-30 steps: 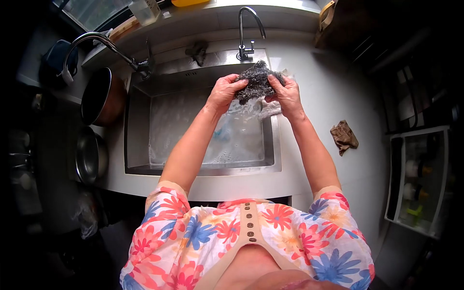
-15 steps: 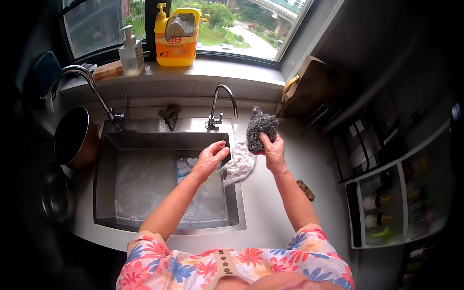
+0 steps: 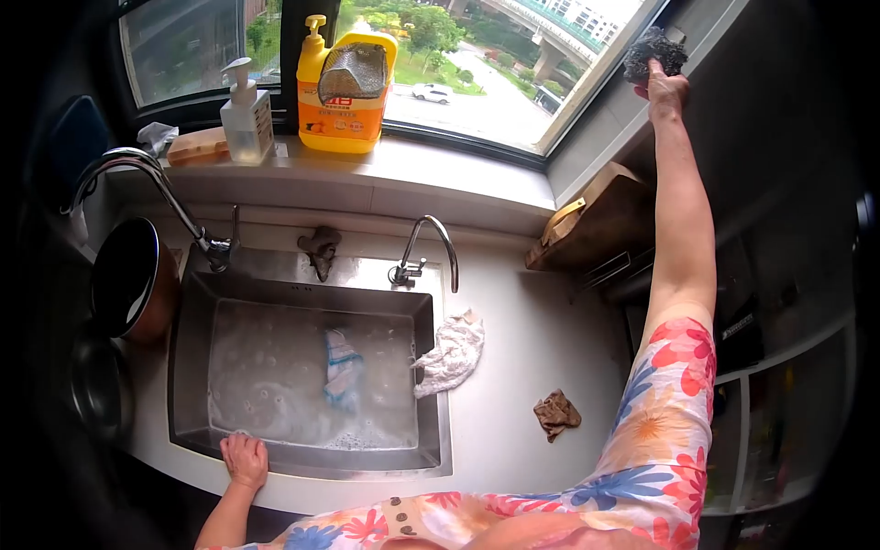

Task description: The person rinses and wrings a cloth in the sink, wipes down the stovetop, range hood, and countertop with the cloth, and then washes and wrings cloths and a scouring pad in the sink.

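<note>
Two hands are far apart now, and that is the big change. Nearest to me, the left hand rests palm down on the front rim of the sink. It isn't gripping anything that I can see (it looks like it is there for leaning). In the sink's cloudy water, right of the middle, lies a blue and white cloth, and no hand is near it. A pale cloth hangs over the sink's right edge, and it has stayed put. On the counter to the right of the sink sits a crumpled brown rag. Behind the sink there is a small tap, and a dark rag lies to the left of that.

Farther off, on the sill behind the sink, stands a big yellow jug.

Farthest of all is the right hand, way up behind the sink and off to its right. It is closed around the dark scrubber, next to the window's side wall. I can't tell if the scrubber touches the wall. A second ago both hands held it over the sink. Now one hand has it, well away from the water, so I think the work has moved from the sink to the window side.
</note>
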`<state>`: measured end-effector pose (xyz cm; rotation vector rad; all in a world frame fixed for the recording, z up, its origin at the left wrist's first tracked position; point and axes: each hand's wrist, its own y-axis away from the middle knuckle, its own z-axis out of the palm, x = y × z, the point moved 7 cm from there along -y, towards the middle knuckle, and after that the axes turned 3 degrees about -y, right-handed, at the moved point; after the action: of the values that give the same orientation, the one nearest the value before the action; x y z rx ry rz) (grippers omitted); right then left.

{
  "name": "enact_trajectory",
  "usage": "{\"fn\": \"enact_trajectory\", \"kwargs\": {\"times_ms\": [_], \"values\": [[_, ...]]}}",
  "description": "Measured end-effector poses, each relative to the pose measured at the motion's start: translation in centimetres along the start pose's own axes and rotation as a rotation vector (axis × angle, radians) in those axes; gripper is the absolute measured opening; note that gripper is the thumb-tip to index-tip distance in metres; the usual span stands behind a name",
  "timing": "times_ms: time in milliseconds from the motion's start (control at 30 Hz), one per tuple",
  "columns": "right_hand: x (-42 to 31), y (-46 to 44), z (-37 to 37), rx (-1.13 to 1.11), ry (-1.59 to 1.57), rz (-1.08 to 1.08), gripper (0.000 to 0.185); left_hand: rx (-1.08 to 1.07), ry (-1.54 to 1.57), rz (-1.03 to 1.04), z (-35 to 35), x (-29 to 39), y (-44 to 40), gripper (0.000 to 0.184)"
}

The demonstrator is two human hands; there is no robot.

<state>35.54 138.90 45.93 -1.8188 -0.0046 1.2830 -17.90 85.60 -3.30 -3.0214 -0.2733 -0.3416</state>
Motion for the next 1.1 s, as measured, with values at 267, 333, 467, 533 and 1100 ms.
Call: {"fn": "enact_trajectory", "kwargs": {"times_ms": [267, 333, 467, 533, 1100], "values": [[-0.1, -4.0, 1.1, 0.168, 0.179, 0.136, 0.036, 0.046, 0.019, 0.004, -0.4, 0.1, -0.9, 0.009], [-0.5, -1.3, 1.2, 0.187, 0.251, 0.102, 0.036, 0.033, 0.016, -0.002, -0.5, 0.2, -1.1, 0.008], [2.3, -0.6, 1.4, 0.191, 0.084, 0.128, 0.037, 0.029, -0.007, -0.004, -0.2, 0.0, -0.9, 0.008], [2.3, 0.1, 1.3, 0.201, 0.013, 0.149, 0.036, 0.018, -0.002, -0.016, -0.1, -0.1, -0.8, 0.008], [7.8, 29.9, -1.8, -0.740, -0.020, 0.239, 0.022, 0.069, 0.047, 0.017, -0.4, -0.3, -1.0, 0.005]]}}
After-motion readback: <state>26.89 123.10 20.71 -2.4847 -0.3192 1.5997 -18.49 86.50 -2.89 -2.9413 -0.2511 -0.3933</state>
